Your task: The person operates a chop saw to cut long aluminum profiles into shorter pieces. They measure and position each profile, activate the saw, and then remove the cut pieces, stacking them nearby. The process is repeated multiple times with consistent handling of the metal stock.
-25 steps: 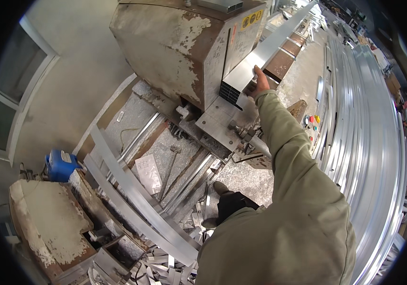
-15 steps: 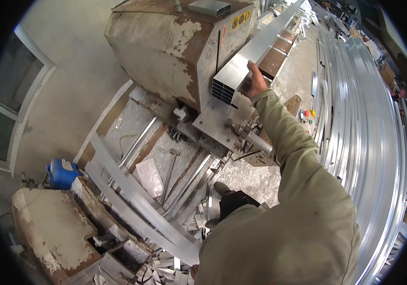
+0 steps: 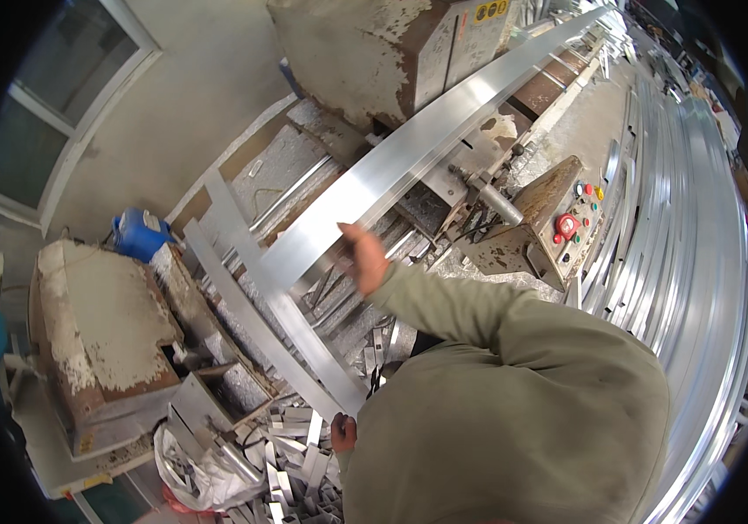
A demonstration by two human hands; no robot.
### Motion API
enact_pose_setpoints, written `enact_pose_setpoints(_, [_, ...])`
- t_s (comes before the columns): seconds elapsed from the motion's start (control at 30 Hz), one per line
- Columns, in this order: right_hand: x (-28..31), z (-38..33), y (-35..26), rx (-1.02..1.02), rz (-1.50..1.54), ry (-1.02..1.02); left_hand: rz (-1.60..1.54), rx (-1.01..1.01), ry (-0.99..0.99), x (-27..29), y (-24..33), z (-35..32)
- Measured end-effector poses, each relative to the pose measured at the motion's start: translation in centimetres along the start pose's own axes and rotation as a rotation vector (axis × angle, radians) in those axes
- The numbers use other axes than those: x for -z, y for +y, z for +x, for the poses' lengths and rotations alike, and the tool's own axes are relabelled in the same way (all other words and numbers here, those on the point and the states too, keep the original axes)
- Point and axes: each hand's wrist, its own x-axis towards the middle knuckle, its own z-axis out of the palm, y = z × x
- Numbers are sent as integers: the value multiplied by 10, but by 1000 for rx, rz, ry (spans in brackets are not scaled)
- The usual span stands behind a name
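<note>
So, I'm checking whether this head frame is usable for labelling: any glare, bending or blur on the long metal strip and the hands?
Head view: the long aluminium profile glares white along its upper face; fisheye bends the stacked profiles at the right rim; the right hand on it is slightly soft; the left hand is dim, mostly hidden by the sleeve.

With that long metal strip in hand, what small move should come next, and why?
Probably keep drawing the aluminium profile back: the right hand grips it near its free end, while its far length still lies alongside the rusty machine.
</note>
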Motion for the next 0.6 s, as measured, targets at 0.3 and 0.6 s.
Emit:
enact_pose_setpoints(0.3, [-82,-89,286,-663,-165,-251,-70,71,136,5,-148,-92])
enact_pose_setpoints(0.6, [-84,-108,332,-637,-288,-421,-280,480,453,-60,-111,-236])
